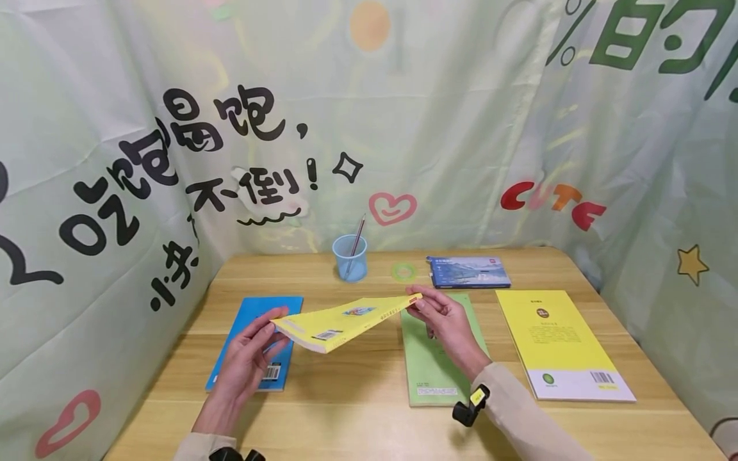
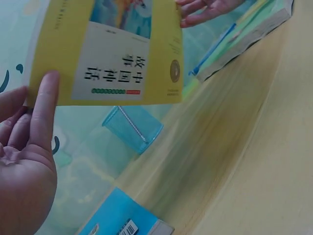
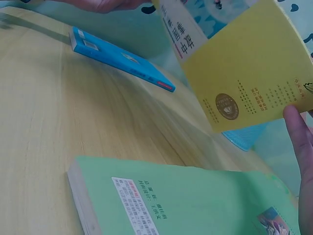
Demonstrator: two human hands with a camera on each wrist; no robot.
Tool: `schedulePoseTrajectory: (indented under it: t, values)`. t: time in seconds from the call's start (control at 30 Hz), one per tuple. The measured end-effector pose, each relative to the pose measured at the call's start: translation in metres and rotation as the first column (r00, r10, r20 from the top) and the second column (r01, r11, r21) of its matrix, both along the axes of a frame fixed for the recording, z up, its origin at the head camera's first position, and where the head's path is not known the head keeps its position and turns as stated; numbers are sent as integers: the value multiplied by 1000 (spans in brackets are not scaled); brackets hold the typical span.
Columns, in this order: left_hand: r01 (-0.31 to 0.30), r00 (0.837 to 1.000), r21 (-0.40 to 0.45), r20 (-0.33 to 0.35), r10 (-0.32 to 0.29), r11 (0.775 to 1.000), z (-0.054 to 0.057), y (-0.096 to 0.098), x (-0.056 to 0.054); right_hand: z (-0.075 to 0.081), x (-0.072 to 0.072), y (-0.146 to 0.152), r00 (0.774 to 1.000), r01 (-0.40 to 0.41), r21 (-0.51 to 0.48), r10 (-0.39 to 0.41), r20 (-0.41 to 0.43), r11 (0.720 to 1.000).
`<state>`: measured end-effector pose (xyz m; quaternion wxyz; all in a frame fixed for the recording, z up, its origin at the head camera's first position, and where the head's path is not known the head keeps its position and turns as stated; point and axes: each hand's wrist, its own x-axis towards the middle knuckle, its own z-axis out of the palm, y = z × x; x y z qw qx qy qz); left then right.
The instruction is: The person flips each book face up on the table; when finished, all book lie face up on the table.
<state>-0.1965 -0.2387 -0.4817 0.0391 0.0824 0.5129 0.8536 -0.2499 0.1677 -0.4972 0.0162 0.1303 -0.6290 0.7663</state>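
Between both hands a thin yellow book (image 1: 346, 320) is held up above the table, tilted, its right end higher. My left hand (image 1: 245, 358) pinches its left corner, thumb and fingers on either side. At the opposite end my right hand (image 1: 452, 330) pinches the upper right corner. The cover, with a white title panel and a picture, faces downward and shows in both wrist views. Below my left hand lies a blue book (image 1: 259, 310), partly hidden by it. Under my right hand is a green book (image 1: 432, 371), flat on the table.
Another yellow book (image 1: 559, 333) with a white lower band lies at the right. Toward the back stand a blue cup (image 1: 350, 266) with a pencil (image 1: 359, 232) in it, a green ring (image 1: 403, 272) and a flat blue pack (image 1: 469, 274). Printed cloth (image 1: 450, 128) encloses the table's far sides.
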Motion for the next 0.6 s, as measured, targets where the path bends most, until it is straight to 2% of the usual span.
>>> schedulePoseTrajectory:
  t: [0.17,0.3,0.37,0.47,0.6]
  values:
    - [20,993,114,-115,-6,993,-1,0,-1,1,0,-1,999,32,40,-33,20,999]
    - [44,977,183,-215,-4,982,-2,2,-3,2,0,-3,997,59,43,-61,46,997]
    - [26,968,190,-252,23,981,-2,3,-3,3,0,-3,995,77,56,-81,66,995]
    - [-53,959,165,-266,96,985,-1,6,-2,4,1,-3,988,112,95,-122,100,989]
    - [-210,950,77,-222,222,975,2,9,-1,5,3,-4,978,142,126,-158,136,982]
